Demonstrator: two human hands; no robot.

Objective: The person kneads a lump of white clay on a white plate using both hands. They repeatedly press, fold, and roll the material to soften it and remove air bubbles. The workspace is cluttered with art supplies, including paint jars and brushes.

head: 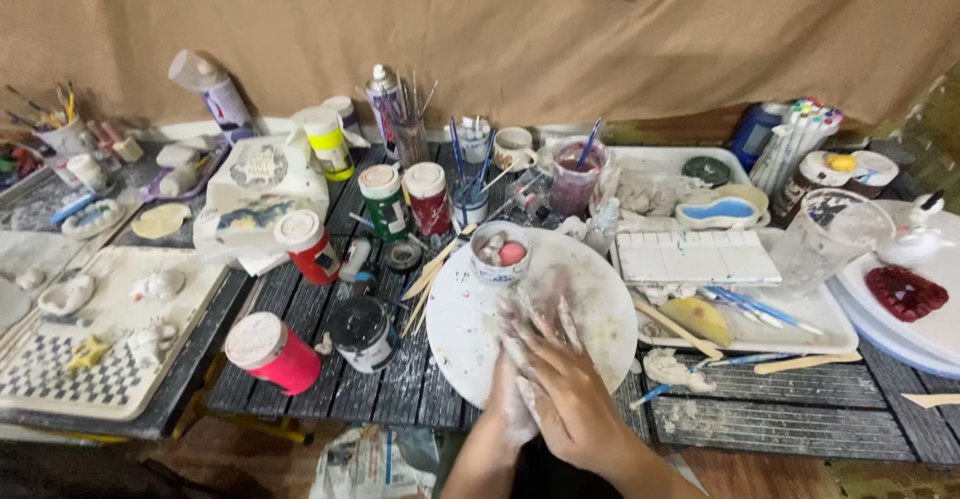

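Paint jars crowd the desk (800, 414) to the left of the hands: a red jar with a white lid (272, 352) lies tipped on its side nearest, a black jar (362, 333) stands just beside it, and farther off stand a red-and-white jar (308, 246), a green one (383, 200), another red one (429, 198) and a yellow one (328, 143). Just beyond the fingertips a small patterned bowl (499, 252) sits on the far edge of the round white board (465, 319); it holds a pink lump and some pale bits. Farther back a clear cup of murky pinkish water (576, 179) holds a blue-handled brush, and a glass jar (410, 131) holds a bunch of thin brushes. To the right of the hands a white tray (790, 324) carries a white slab marked in squares (695, 257), blue-handled tools and a yellow wedge. A clear plastic cup (828, 234) stands past it.

Both hands rest on the round board, smeared with white clay. The right hand (572, 399) lies palm down with fingers together, pressed over the left hand (520, 344), whose fingers point toward the bowl, also flattened. What lies under them is hidden; whether clay is pressed between palms and board cannot be told. A lump of white clay (672, 369) lies on the desk just to the right of the right hand.
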